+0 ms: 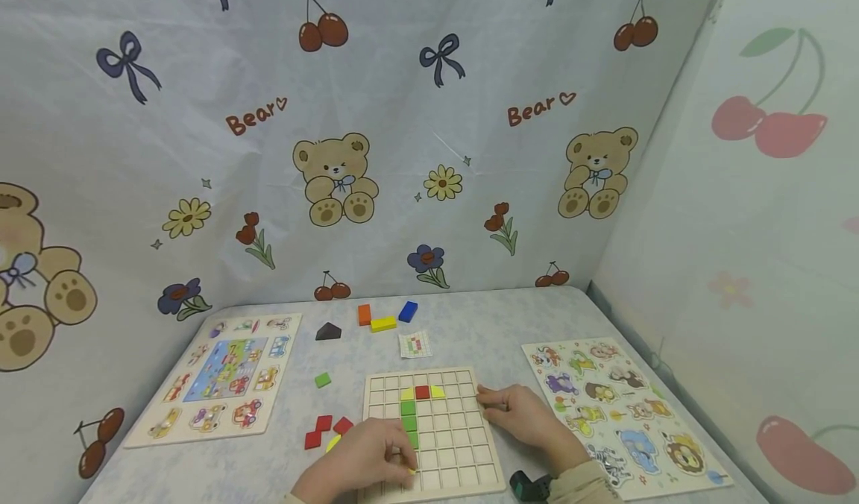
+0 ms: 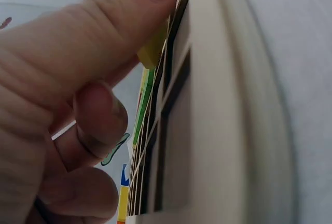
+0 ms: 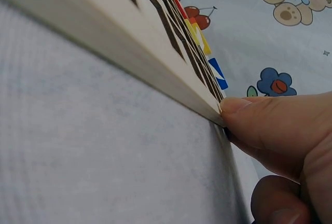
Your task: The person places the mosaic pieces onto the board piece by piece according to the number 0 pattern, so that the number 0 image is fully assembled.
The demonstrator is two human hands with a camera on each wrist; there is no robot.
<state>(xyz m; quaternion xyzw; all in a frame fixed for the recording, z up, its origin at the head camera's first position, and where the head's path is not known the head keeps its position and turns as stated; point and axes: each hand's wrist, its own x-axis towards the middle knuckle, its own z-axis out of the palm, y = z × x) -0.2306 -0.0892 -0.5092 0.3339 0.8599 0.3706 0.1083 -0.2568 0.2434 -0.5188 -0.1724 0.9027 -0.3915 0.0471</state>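
A wooden grid board point(image 1: 463, 435) lies on the table. Its squares hold a red tile point(image 1: 422, 392), two yellow corner pieces point(image 1: 438, 392) beside that tile, and a column of green tiles point(image 1: 408, 423). My left hand point(image 1: 376, 452) is over the board's lower left, pinching a small yellow piece point(image 2: 152, 50) against the grid; fingers and thumb hide most of it. My right hand point(image 1: 520, 414) grips the board's right edge, with the thumb point(image 3: 244, 107) at the rim in the right wrist view.
Red tiles point(image 1: 324, 423) and a partly hidden yellow piece point(image 1: 332, 443) lie left of the board, near a green tile point(image 1: 323, 379). Behind are a pattern card point(image 1: 414, 344), a black piece point(image 1: 328, 332) and coloured blocks point(image 1: 383, 324). Picture puzzles point(image 1: 275, 392) point(image 1: 590, 370) flank the board.
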